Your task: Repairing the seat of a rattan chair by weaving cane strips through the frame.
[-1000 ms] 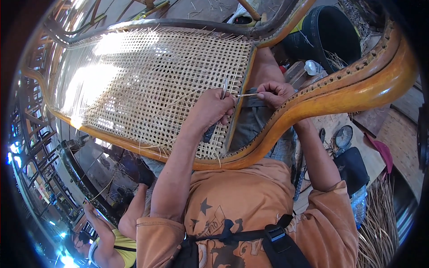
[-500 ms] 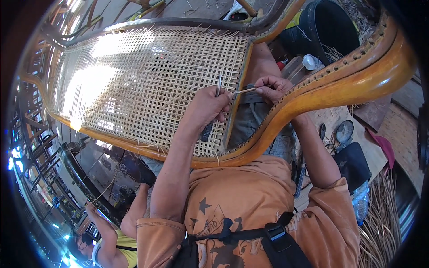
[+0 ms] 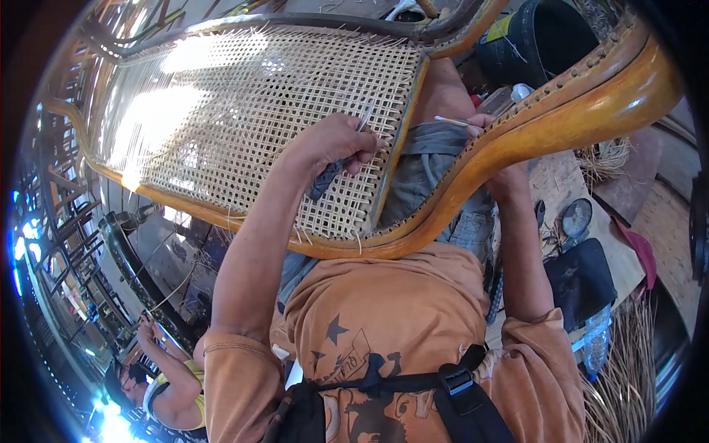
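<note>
A woven cane panel (image 3: 288,96) in a curved varnished wooden chair frame (image 3: 421,221) lies across my lap. My left hand (image 3: 341,144) is closed above the weave near the panel's right edge. It grips a slim tool (image 3: 366,118) whose metal tip sticks up past my fingers; a dark wrapped part (image 3: 323,181), seemingly its handle, shows below. To the right, beyond the panel edge, my right hand (image 3: 481,122) pinches a thin pale-tipped stick (image 3: 452,120). The frame's curved arm hides much of that hand. Cut cane ends bristle along the panel's edges.
A black bucket (image 3: 543,40) stands at the far right. A board at right bears a dark pouch (image 3: 580,277) and a round dish (image 3: 576,218); a plastic bottle (image 3: 597,343) and cane strands (image 3: 628,376) are nearby. Another person (image 3: 166,384) sits lower left by a dark curved frame (image 3: 133,266).
My right hand has drawn away from the panel edge to the right with the stick, partly behind the frame's arm. My left hand has shifted slightly left, its tool still gripped.
</note>
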Available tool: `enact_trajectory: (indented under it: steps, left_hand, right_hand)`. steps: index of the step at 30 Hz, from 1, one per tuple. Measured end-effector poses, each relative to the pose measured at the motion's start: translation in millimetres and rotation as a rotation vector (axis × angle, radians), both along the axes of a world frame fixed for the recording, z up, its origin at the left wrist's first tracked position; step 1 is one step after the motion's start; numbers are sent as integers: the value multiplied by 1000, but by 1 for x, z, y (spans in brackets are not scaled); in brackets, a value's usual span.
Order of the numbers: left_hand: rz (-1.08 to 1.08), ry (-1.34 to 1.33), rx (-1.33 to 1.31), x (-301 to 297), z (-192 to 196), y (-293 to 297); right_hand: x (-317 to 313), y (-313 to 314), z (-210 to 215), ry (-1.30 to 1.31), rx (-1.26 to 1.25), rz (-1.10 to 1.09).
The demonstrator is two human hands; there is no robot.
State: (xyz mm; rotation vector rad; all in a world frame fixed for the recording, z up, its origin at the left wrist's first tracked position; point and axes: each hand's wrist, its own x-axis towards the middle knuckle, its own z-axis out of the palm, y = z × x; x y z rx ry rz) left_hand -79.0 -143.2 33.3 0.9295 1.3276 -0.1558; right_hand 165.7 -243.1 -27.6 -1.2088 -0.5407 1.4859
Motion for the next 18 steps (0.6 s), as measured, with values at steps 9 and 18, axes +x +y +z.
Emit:
enact_trajectory:
  steps: [9,18]
  left_hand:
    - [-239,118,9,10,3,9]
    - [-414,221,20,32,3,17]
  right_hand:
    - [23,-3,25,38,-50,-292]
    - [52,-5,21,-32,-46,-237]
